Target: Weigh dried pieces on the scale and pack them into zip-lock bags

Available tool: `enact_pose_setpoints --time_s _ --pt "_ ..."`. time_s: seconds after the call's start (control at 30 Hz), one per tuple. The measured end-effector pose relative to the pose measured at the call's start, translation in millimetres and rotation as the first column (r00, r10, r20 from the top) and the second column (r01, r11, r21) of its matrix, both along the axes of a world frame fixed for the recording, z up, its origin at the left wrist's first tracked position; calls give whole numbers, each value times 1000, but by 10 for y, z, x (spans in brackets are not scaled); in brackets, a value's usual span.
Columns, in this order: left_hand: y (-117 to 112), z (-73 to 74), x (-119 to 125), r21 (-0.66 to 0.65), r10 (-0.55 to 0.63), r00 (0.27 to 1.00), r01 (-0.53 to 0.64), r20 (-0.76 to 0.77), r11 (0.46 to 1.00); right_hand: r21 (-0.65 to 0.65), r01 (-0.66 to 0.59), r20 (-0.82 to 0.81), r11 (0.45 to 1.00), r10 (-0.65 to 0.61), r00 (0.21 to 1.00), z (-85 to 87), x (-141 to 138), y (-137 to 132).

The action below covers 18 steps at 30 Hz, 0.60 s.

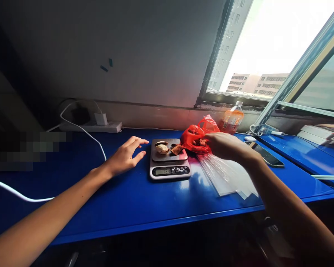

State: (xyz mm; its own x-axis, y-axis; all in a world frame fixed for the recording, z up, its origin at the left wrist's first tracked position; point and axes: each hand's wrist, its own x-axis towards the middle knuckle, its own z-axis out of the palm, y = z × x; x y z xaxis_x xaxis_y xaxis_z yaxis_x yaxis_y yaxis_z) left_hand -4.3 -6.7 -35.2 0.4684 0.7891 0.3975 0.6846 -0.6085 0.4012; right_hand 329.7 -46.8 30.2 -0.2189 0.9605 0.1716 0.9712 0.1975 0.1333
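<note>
A small kitchen scale (pixel 170 171) stands on the blue table, its display lit with digits that look like 124. Several dried pieces lie on its plate: a pale, rounded piece (pixel 161 148) and a rough brown piece (pixel 177 150) among them. My left hand (pixel 128 152) hovers just left of the scale, fingers apart, holding nothing. To the right, my right hand (pixel 225 145) is at the mouth of a red plastic bag (pixel 188 138) with more brown dried chunks (pixel 199 142) inside. The fingertips of that hand are hidden, so their grip does not show.
Clear plastic bags (pixel 225 178) lie flat under my right forearm. Behind it stand a drink bottle (pixel 232 118) and, farther right, a phone (pixel 267 155). A power strip (pixel 108 127) with a white charger (pixel 101 118) and cable is along the wall. Metal shelf bars (pixel 311 109) cross the right side.
</note>
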Motion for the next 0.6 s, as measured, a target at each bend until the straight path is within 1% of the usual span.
enact_pose_setpoints --time_s 0.03,0.13,0.23,0.33,0.43,0.5,0.6 --pt "-4 5 -6 2 4 1000 -4 5 1000 -25 -21 -19 999 21 1000 32 -141 121" --pt "-12 17 -24 20 4 1000 -5 19 1000 37 -6 -104 999 10 995 51 -384 445" --pt "-7 18 -30 35 -18 1000 18 12 999 113 61 -175 992 -41 984 -65 -486 623" --pt "-11 23 -21 42 -48 999 48 1 998 120 92 -235 988 -62 970 -266 -525 675" --pt "-39 49 -12 46 -63 998 64 -9 997 89 53 -290 995 -25 957 -421 -498 686" --pt "-66 77 -8 49 -66 998 66 -17 997 86 40 -330 996 -9 944 -464 -449 696" --pt "-99 121 -7 54 -61 998 62 -23 997 115 75 -370 991 -27 929 -475 -376 716"
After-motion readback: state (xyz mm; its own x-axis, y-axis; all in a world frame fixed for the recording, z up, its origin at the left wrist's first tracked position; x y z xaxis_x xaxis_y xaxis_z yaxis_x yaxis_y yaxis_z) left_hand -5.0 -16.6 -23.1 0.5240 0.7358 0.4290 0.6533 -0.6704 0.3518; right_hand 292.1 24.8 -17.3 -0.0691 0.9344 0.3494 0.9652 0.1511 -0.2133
